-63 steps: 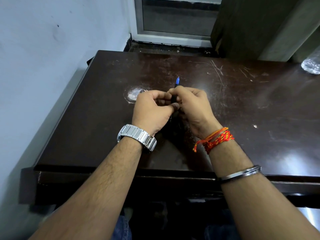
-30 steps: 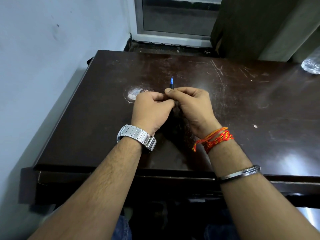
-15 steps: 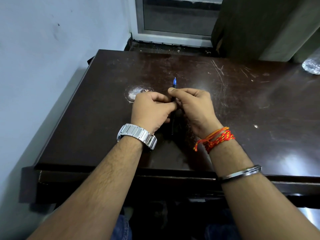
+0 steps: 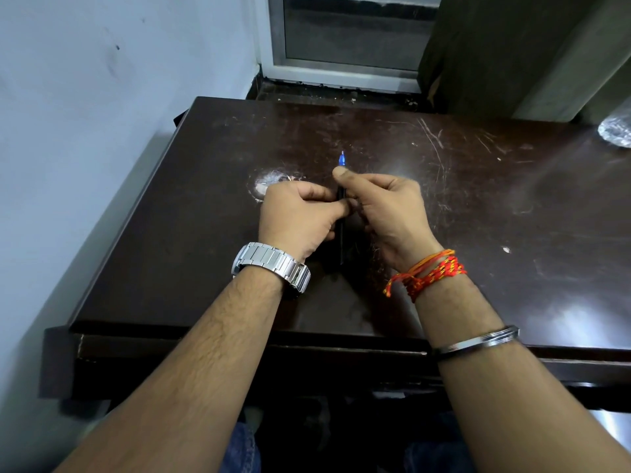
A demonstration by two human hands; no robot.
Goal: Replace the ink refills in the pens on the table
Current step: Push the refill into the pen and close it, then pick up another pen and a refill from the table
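A slim dark pen (image 4: 340, 230) with a blue tip (image 4: 342, 160) stands nearly upright over the middle of the dark wooden table (image 4: 191, 254). My left hand (image 4: 296, 218), with a metal watch on the wrist, pinches the pen's barrel from the left. My right hand (image 4: 386, 209), with red and orange threads on the wrist, grips the upper part just under the blue tip. The pen's lower end shows between my two wrists. The part of the pen inside my fingers is hidden.
A whitish scuff mark (image 4: 268, 184) lies on the table just left of my left hand. A clear plastic object (image 4: 618, 131) sits at the far right edge. A wall runs along the left, and a window frame (image 4: 341, 39) stands behind the table.
The pen has swung from leaning right to nearly upright, and more of its dark barrel now shows below my hands. My hands have stayed together in the same spot.
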